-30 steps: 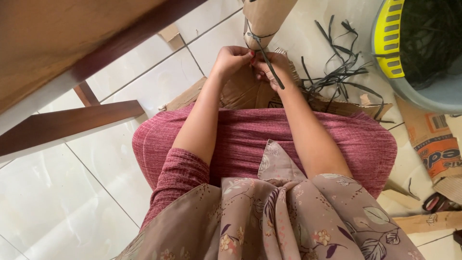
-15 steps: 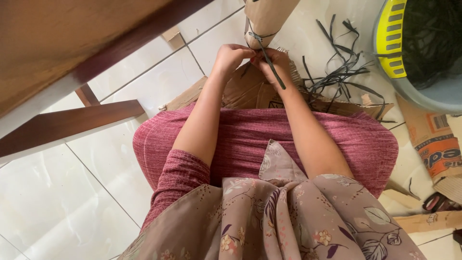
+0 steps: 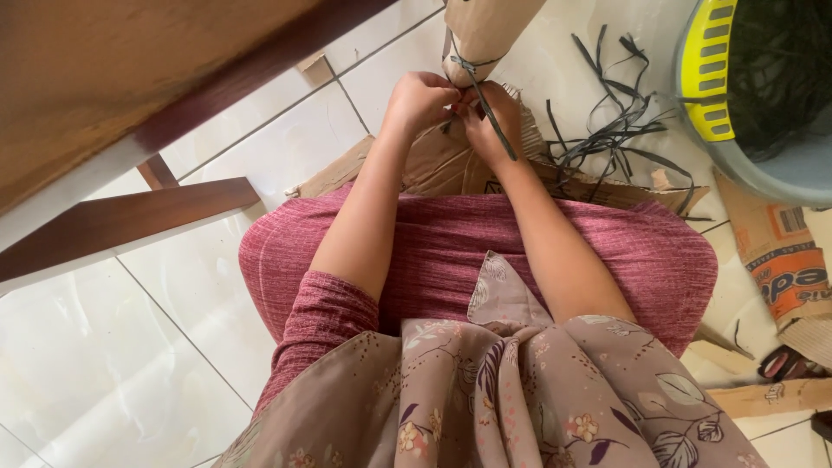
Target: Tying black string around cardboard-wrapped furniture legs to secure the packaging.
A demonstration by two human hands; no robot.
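A brown paper-wrapped bundle (image 3: 485, 30) stands on the floor in front of my knees, with a dark grey plastic strap (image 3: 475, 71) tied round its lower end. My left hand (image 3: 420, 100) is closed on the strap at the knot, on the bundle's left side. Close against it on the right is my right hand (image 3: 490, 126), pinching the strap's loose tail, which hangs down across its fingers. Both hands meet at the knot, above flattened cardboard (image 3: 433, 165) lying on the floor.
Loose dark straps (image 3: 620, 130) lie scattered on the white tiles to the right. A grey tub with a yellow basket (image 3: 737, 95) stands at the top right. Wooden furniture (image 3: 130, 104) fills the upper left. Printed cardboard scraps (image 3: 784, 260) lie at the right edge.
My two hands have drawn closer together at the knot on the bundle. The strap's tail now hangs over my right hand.
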